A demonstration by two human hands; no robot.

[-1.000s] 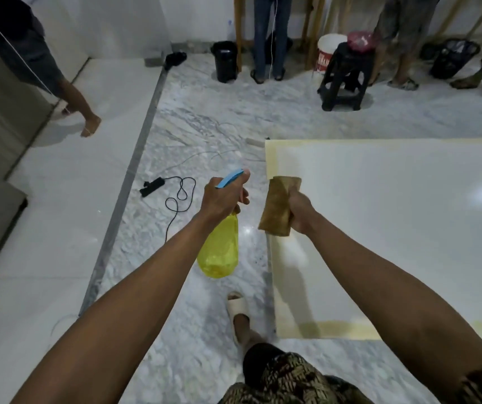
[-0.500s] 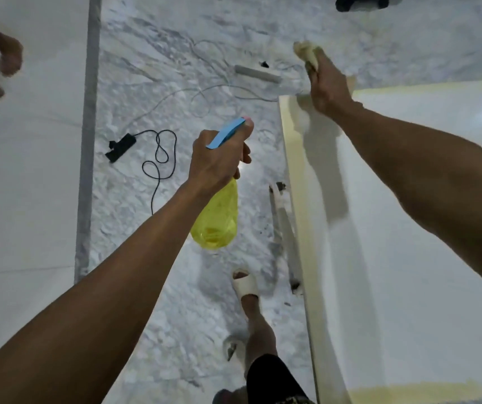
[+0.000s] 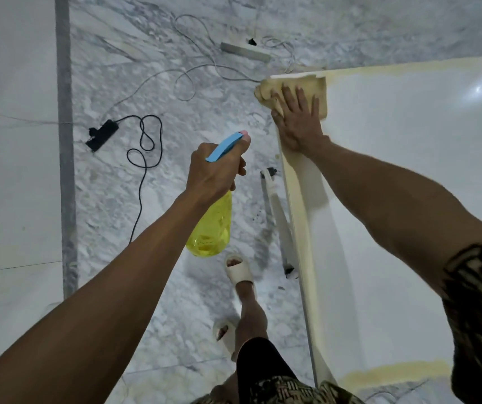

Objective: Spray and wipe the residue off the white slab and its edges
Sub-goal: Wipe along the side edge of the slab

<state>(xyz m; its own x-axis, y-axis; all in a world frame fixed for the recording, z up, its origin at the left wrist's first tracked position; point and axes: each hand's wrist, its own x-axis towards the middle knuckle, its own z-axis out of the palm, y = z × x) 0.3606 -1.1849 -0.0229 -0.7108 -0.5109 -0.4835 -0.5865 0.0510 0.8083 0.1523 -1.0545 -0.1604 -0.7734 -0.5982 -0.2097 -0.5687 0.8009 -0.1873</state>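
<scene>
My right hand (image 3: 298, 118) lies flat, fingers spread, pressing the tan cloth (image 3: 318, 91) onto the far-left corner of the white slab (image 3: 409, 199). Yellowish residue band (image 3: 299, 211) runs along the slab's left edge, long axis far to near, back toward me. I'd judge the wipe drags nearward along it. My left hand (image 3: 213, 170) is wrapped tight round the yellow spray bottle (image 3: 212, 228), held over the floor just left of that edge.
</scene>
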